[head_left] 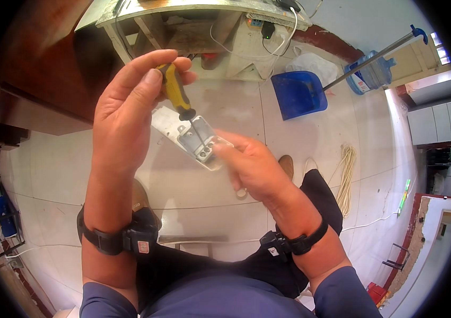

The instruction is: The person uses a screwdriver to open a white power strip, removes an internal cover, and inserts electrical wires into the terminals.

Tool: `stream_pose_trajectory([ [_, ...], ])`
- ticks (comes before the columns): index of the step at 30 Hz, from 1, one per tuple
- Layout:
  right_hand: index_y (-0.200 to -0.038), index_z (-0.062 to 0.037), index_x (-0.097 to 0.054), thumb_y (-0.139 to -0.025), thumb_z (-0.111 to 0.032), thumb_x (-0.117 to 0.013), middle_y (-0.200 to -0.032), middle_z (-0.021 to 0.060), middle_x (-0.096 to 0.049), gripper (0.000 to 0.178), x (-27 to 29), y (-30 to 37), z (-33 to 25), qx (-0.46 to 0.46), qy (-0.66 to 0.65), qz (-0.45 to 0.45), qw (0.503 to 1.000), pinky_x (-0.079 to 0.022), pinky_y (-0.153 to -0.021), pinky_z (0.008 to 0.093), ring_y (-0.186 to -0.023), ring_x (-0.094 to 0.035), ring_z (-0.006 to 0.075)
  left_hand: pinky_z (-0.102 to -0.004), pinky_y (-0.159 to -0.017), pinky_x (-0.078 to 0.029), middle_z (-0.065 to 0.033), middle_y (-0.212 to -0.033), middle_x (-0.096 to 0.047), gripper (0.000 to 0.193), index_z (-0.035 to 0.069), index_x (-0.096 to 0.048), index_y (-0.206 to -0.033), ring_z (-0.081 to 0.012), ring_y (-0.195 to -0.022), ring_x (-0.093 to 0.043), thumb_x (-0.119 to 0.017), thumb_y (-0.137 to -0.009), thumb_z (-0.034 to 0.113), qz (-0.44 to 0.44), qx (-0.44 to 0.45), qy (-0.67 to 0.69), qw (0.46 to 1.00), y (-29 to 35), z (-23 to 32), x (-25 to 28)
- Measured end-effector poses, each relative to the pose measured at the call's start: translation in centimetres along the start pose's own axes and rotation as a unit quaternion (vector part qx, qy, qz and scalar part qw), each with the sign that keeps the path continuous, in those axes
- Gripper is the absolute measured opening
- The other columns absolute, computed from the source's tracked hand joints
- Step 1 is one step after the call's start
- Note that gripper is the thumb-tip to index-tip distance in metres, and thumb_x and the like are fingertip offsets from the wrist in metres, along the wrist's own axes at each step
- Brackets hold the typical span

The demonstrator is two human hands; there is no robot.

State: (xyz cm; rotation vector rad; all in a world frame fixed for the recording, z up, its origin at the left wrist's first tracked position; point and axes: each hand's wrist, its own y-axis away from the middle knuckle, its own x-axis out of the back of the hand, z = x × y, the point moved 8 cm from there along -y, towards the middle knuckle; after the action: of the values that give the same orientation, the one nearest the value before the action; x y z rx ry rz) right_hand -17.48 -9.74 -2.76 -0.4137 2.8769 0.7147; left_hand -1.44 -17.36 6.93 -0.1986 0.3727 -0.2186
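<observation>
My left hand (130, 103) is closed round the yellow and black handle of a screwdriver (175, 90). The screwdriver's thin shaft slants down to a white plastic housing (188, 140), and its tip meets the end with several round screw recesses. A greyish, recessed rectangular area lies in the middle of the housing. My right hand (249, 164) grips the housing's near right end, with the thumb beside the recesses; this hand is slightly blurred. Whether the tip sits in a screw head is too small to tell.
A blue dustpan (298, 95) with a long handle stands at the far right by a large water bottle (368, 74). Coiled cream cable (347, 180) lies on the tiled floor to the right. Ahead is a worn table (193, 11) with cords and a power strip.
</observation>
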Motion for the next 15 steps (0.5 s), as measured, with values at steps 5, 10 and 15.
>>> stream_pose_trajectory([
  [5,-0.142,0.0059,-0.043,-0.099,-0.027,-0.056,-0.082,0.0016,-0.06,0.056,-0.3,0.0,-0.1,0.004,0.003,-0.001,1.0,-0.041,-0.046,0.0214,-0.049,-0.048,0.0055,-0.0289,-0.086,-0.051,-0.0077,-0.105,-0.069,0.026,0.001,-0.064,-0.121,-0.0172,-0.098,-0.065,-0.059,-0.099,0.014,0.009,-0.027,-0.052,0.998,0.0,-0.3,1.2],
  [10,-0.141,0.0062,-0.044,-0.099,-0.026,-0.055,-0.082,0.0017,-0.061,0.055,-0.7,0.3,-0.4,0.0,0.012,-0.027,1.0,-0.041,-0.046,0.0218,-0.049,-0.048,0.0059,-0.0322,-0.094,-0.05,-0.0134,-0.116,-0.067,0.031,0.0,-0.058,-0.127,-0.0217,-0.108,-0.065,-0.051,-0.103,0.018,-0.037,-0.023,-0.069,0.997,0.0,-0.1,0.7],
  [15,-0.141,0.0063,-0.045,-0.099,-0.026,-0.055,-0.083,0.0021,-0.061,0.054,-0.6,0.3,-0.5,0.002,0.012,-0.022,1.0,-0.041,-0.047,0.022,-0.049,-0.048,0.0062,-0.0339,-0.094,-0.05,-0.0137,-0.116,-0.066,0.031,0.0,-0.057,-0.129,-0.0218,-0.106,-0.066,-0.051,-0.103,0.015,-0.013,-0.007,0.021,1.0,0.1,-0.3,0.2],
])
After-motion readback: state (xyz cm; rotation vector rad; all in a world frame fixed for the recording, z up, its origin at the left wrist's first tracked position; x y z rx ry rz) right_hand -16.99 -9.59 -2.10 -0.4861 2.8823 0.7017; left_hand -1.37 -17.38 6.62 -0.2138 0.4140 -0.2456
